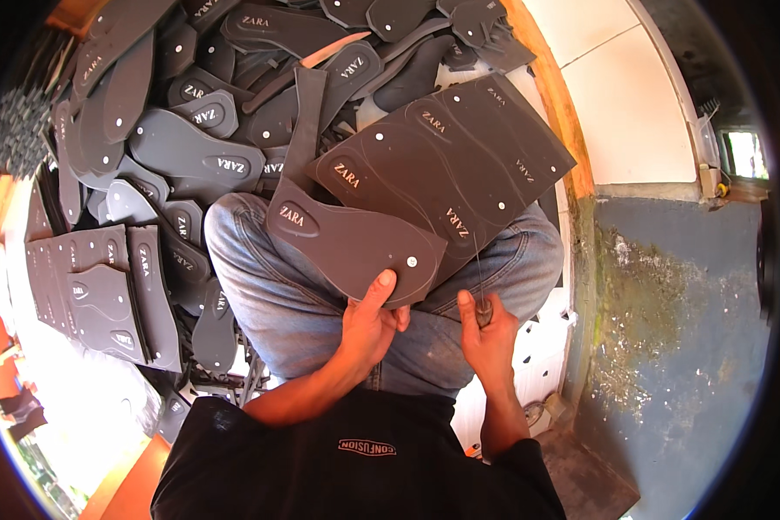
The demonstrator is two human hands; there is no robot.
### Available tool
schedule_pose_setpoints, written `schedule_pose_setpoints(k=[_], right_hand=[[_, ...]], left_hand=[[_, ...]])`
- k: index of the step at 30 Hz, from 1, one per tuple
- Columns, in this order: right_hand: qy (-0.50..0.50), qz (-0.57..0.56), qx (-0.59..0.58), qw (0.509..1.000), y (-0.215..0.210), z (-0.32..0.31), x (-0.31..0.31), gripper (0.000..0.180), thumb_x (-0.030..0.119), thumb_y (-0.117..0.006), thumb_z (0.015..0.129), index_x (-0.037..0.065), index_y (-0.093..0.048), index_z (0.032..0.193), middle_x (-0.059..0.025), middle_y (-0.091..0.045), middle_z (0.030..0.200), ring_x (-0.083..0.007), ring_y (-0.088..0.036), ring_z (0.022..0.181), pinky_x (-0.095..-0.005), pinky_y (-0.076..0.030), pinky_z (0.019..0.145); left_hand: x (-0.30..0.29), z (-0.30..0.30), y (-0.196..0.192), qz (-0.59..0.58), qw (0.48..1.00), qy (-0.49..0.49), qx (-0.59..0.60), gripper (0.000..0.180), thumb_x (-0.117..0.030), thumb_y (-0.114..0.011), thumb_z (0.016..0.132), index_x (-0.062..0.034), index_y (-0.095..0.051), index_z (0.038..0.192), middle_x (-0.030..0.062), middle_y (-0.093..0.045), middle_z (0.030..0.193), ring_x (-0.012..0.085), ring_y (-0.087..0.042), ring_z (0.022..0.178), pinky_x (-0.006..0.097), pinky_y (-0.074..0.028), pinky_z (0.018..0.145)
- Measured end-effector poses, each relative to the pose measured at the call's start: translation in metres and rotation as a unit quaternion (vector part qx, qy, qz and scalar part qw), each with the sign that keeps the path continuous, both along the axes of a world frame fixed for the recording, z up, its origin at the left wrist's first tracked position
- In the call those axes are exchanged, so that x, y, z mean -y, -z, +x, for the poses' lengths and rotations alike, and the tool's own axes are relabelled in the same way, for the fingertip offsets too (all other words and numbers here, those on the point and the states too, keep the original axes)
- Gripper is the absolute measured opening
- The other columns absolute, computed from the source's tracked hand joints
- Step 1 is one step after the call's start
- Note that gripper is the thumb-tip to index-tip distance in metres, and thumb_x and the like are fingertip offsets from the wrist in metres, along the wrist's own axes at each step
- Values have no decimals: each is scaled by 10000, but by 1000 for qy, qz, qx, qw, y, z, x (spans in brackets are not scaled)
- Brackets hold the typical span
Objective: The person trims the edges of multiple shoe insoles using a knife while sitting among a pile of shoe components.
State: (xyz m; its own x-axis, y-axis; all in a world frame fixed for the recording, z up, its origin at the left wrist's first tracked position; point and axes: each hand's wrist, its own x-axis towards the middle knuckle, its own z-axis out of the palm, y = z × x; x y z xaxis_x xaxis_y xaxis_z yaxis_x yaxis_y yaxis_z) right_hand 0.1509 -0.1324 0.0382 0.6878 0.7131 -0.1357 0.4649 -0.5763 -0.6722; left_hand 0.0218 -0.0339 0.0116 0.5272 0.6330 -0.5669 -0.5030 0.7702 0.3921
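Note:
My left hand (pixel 370 329) pinches the rounded end of a dark grey sandal sole piece (pixel 347 238), thumb on top and fingers beneath. A raised oval heel pad and a small white dot mark this piece, and some extra sheet runs along its right side. A larger dark sheet (pixel 485 147), printed with several sole outlines, lies across my right knee, partly under the held piece. In my right hand (pixel 487 334) is a thin-bladed hand tool (pixel 484 310), fingers wrapped round its short handle. Its slender blade points away from me, over the sheet's near edge.
Loose sole pieces (pixel 191 147) and offcuts heap up ahead and to the left. Stacked sole sheets (pixel 82 286) lie by my left knee. My crossed legs in jeans (pixel 260 295) support the work. A wooden edge (pixel 563 113) and a grey stained surface (pixel 667 303) are on the right.

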Motion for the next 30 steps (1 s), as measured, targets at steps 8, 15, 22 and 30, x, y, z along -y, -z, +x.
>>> schedule_pose_setpoints(k=[8, 15, 22, 30], right_hand=[[-22, -51, 15, 998, 24, -26, 31, 388, 229, -622, 881, -3, -465, 613, -148, -454, 462, -259, -420, 378, -378, -344, 412], [-71, -108, -10, 992, 21, -35, 10, 270, 154, -604, 841, -12, -498, 656, -197, -506, 523, -391, -491, 487, -435, -395, 485], [-33, -31, -294, 955, 19, -21, -26, 274, 226, -594, 882, -5, -564, 738, -108, -592, 579, -230, -534, 451, -340, -400, 450], [-73, -18, -459, 885, 5, -49, -13, 200, 194, -676, 858, -4, -644, 853, 54, -511, 632, -23, -423, 607, -203, -350, 548]], left_hand=[[9, -13, 7, -2, 1000, 10, -9, 172, -231, -618, 890, -79, -575, 959, 40, -597, 766, 116, -523, 520, 233, -400, 426], [17, -39, 28, 54, 998, 26, -33, 200, -200, -653, 858, -45, -576, 959, 59, -600, 763, 112, -522, 504, 223, -398, 396], [25, -73, 28, 35, 992, 92, -79, 246, -196, -666, 831, -10, -581, 968, 62, -595, 734, 105, -516, 490, 220, -393, 387], [-17, -124, 64, 365, 861, 139, -326, 305, -305, -566, 900, -42, -553, 1052, 51, -632, 816, 123, -607, 630, 226, -479, 519]])
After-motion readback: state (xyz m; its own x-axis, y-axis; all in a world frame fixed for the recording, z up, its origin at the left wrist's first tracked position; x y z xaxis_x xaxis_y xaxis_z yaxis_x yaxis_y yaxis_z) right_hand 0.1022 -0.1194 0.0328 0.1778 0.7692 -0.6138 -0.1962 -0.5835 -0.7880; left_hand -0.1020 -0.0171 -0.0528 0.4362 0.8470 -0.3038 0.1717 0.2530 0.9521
